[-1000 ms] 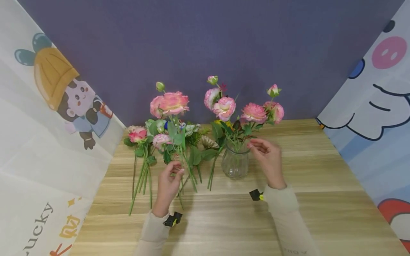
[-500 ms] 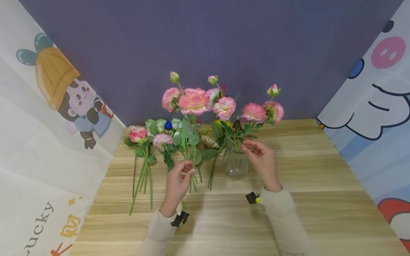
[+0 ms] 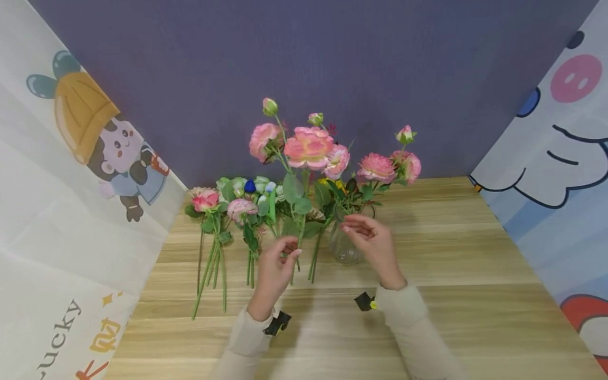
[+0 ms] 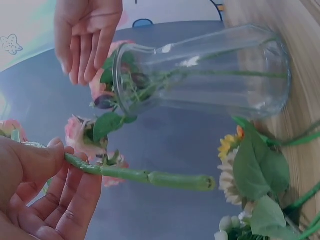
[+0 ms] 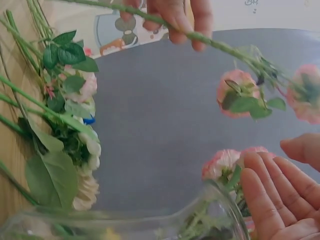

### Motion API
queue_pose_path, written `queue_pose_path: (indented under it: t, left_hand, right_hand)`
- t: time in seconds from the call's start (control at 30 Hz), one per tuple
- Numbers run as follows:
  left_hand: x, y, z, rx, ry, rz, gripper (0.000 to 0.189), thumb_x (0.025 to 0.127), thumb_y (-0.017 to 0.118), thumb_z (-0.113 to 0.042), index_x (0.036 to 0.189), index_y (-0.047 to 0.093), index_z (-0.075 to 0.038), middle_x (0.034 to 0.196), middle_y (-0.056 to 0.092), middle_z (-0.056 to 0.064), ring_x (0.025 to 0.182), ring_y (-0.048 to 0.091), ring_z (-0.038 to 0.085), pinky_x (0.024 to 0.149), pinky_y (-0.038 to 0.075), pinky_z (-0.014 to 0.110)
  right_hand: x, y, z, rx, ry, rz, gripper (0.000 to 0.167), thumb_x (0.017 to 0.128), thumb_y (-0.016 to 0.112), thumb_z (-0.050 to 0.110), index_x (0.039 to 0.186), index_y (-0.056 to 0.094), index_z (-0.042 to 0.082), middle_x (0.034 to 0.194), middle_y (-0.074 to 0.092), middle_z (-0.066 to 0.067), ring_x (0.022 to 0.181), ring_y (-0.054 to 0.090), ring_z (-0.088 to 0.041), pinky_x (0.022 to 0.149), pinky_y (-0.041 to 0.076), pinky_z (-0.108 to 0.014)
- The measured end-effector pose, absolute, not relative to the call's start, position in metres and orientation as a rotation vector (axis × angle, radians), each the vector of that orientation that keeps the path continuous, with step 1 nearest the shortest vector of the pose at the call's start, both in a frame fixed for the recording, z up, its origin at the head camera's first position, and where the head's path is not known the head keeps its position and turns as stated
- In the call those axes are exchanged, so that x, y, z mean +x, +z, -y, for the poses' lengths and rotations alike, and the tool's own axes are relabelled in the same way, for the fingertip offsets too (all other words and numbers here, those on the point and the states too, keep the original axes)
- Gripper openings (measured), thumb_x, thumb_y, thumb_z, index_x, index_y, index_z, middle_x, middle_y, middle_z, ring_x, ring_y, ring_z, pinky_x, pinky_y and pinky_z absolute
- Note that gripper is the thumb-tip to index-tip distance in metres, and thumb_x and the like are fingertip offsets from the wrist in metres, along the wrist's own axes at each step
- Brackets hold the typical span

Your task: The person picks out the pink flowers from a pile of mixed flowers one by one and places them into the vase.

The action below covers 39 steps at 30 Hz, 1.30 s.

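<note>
My left hand pinches the green stem of a pink artificial flower between thumb and fingers, holding it upright above the table. In the left wrist view, the cut end of its stem sticks out past the fingers toward the glass vase. This flower carries two blooms and a bud. My right hand, fingers extended and holding nothing, is beside the vase's mouth, overlapping it in the head view. Pink flowers stand in the vase, their stems showing through the glass.
Left of the vase, several flower stems lie on the wooden table, with pink, white, blue and yellow heads toward the back. A dark blue panel rises behind. Printed cartoon panels flank both sides.
My left hand has moved right with the pink flower, bringing it nearer the vase. My right hand has shifted left, from the vase's right side to in front of its mouth.
</note>
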<state>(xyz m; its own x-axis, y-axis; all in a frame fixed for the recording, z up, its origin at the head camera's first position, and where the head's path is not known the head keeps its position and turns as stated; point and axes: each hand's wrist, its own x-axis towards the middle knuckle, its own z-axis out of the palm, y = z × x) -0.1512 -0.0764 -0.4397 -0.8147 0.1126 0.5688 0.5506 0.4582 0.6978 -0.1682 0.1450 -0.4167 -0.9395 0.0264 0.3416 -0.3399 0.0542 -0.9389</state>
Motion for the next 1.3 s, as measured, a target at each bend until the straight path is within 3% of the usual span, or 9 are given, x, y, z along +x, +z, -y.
queue_pose_path:
  t: [0.23,0.57,0.77,0.9,1.07,1.3]
  left_hand:
    - [-0.146,-0.433,0.065,-0.561,-1.371,2.335,0.022,0.083,0.068,-0.001,0.104,0.064,0.001,0.089,0.066,0.014,0.076,0.064,0.022,0.059,0.053,0.025]
    - [-0.144,-0.435,0.053,-0.684,-1.302,2.293,0.022,0.080,0.071,0.002,0.100,0.065,-0.001,0.091,0.067,0.011,0.073,0.065,0.019,0.056,0.052,0.018]
    - [-0.142,-0.437,0.045,-0.717,-1.269,2.305,0.021,0.080,0.071,0.002,0.099,0.066,-0.003,0.095,0.067,0.008,0.074,0.064,0.016,0.058,0.051,0.017]
    - [-0.142,-0.438,0.041,-0.736,-1.278,2.300,0.020,0.080,0.071,0.001,0.098,0.066,-0.003,0.095,0.067,0.008,0.073,0.064,0.016,0.058,0.051,0.016]
    - [-0.142,-0.437,0.039,-0.763,-1.278,2.292,0.019,0.080,0.071,0.001,0.098,0.066,-0.004,0.095,0.067,0.009,0.072,0.064,0.015,0.057,0.050,0.015]
    - [-0.143,-0.437,0.036,-0.820,-1.259,2.261,0.020,0.078,0.072,0.002,0.097,0.066,-0.001,0.091,0.067,0.010,0.070,0.063,0.016,0.058,0.049,0.012]
  right_hand:
    - [-0.164,-0.416,-0.136,0.382,2.010,2.055,0.023,0.085,0.063,-0.007,0.107,0.062,-0.012,0.103,0.064,-0.028,0.085,0.066,-0.008,0.078,0.053,-0.022]
    - [-0.159,-0.415,-0.129,0.431,2.116,1.995,0.029,0.085,0.067,0.000,0.112,0.060,-0.009,0.109,0.063,-0.026,0.091,0.066,-0.012,0.082,0.053,-0.027]
    - [-0.156,-0.411,-0.128,0.305,2.127,2.024,0.025,0.081,0.069,-0.002,0.103,0.061,-0.010,0.094,0.068,-0.003,0.085,0.066,-0.010,0.076,0.054,-0.024]
    - [-0.155,-0.410,-0.128,0.293,2.157,1.973,0.021,0.078,0.069,-0.008,0.097,0.062,0.001,0.089,0.067,0.006,0.083,0.065,-0.009,0.075,0.054,-0.023]
    - [-0.153,-0.408,-0.127,0.305,2.216,1.877,0.039,0.075,0.067,-0.015,0.094,0.064,0.019,0.087,0.067,0.007,0.082,0.064,-0.007,0.075,0.054,-0.022]
    - [-0.152,-0.406,-0.128,0.386,2.238,1.830,0.043,0.075,0.068,-0.015,0.101,0.065,0.019,0.091,0.069,0.006,0.081,0.066,-0.009,0.073,0.054,-0.022]
